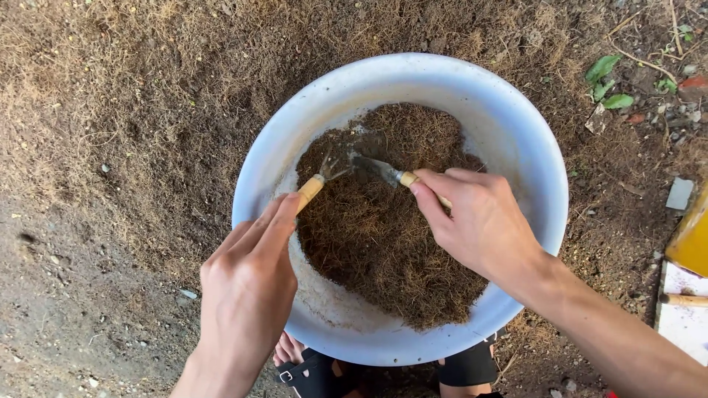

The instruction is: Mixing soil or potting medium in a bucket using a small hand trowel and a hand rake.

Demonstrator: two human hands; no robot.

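Centre frame: white bowl (516, 140) on soil ground (110, 147), brown fibre (383, 243) heaped inside. Left hand (247, 287), lower left, closed around wooden handle of small rake (324, 175). Right hand (479, 221), right of centre, pinching small trowel (383, 169). Both tool heads in fibre near bowl's upper middle. Green leaves (605, 81) upper right.

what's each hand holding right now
Left hand: closed on a small wooden-handled rake.
Right hand: closed on a small wooden-handled trowel, over the brown fibre in the white basin.
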